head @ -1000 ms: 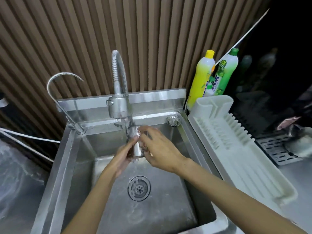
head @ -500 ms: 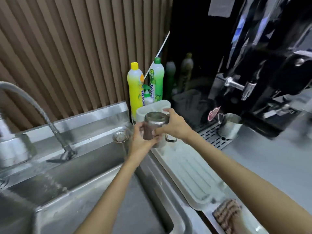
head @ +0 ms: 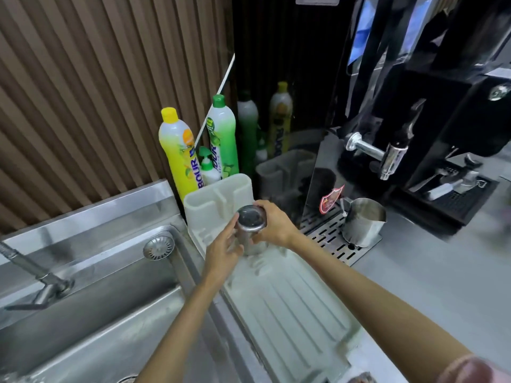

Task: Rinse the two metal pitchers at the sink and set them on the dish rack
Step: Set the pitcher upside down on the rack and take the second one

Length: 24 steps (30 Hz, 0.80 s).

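Note:
A small metal pitcher (head: 251,225) is turned upside down over the far part of the white dish rack (head: 293,305), its base facing up. My right hand (head: 275,226) grips its upper end from the right. My left hand (head: 222,251) holds its side from the left. Whether its rim touches the rack is hidden by my hands. A second, larger metal pitcher (head: 362,222) stands upright on the perforated drip tray (head: 326,239) to the right.
The steel sink (head: 110,308) lies to the left with a faucet hose (head: 30,272). Dish soap bottles (head: 179,153) stand behind the rack's cutlery holder (head: 218,200). A black coffee machine (head: 414,120) with a steam tap rises at the right. Grey counter (head: 442,286) stretches right.
Both hands carried the small pitcher from under the faucet rightward to the dish rack and turned it upside down. The view swung right with them.

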Each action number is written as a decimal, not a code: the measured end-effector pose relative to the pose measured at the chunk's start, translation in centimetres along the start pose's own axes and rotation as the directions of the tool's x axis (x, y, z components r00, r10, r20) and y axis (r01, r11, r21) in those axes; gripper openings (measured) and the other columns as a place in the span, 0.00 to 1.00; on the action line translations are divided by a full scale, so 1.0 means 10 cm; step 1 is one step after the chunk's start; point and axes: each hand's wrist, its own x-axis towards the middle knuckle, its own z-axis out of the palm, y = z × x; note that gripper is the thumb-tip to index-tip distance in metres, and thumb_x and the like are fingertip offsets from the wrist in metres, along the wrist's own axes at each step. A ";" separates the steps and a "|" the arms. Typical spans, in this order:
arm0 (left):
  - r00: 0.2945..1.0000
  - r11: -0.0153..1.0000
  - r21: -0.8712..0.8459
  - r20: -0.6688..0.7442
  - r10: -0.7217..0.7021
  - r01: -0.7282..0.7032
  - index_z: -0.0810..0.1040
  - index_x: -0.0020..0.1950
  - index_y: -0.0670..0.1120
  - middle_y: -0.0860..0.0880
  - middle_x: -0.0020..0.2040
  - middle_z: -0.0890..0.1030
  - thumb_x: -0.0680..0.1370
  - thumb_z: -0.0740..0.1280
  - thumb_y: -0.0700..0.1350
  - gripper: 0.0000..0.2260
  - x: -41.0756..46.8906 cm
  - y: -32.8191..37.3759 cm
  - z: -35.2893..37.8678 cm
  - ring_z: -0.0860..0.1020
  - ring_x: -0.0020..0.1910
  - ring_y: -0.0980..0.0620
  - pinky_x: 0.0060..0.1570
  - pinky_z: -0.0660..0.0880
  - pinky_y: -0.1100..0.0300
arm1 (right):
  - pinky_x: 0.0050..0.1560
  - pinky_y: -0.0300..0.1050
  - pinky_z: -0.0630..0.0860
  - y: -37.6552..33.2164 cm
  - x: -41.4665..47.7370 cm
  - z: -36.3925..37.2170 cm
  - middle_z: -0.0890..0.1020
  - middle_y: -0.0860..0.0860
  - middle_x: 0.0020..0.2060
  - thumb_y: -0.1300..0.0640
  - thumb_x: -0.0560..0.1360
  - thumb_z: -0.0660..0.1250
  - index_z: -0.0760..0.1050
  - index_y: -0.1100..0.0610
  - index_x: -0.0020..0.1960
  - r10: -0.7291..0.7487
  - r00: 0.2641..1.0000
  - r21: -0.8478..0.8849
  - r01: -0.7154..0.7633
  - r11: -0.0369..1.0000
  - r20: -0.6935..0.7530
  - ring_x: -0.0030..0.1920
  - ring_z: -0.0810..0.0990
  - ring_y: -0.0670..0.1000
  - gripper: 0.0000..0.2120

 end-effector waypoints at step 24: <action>0.734 0.542 0.511 0.578 0.357 -0.667 0.54 0.76 0.44 0.48 0.78 0.56 0.71 0.58 0.29 0.34 0.38 1.04 1.75 0.52 0.77 0.51 0.75 0.50 0.62 | 0.40 0.34 0.73 1.08 -1.03 -1.06 0.77 0.51 0.45 0.61 0.73 0.63 0.74 0.58 0.56 0.262 0.955 0.161 -0.283 0.946 0.138 0.47 0.78 0.53 0.12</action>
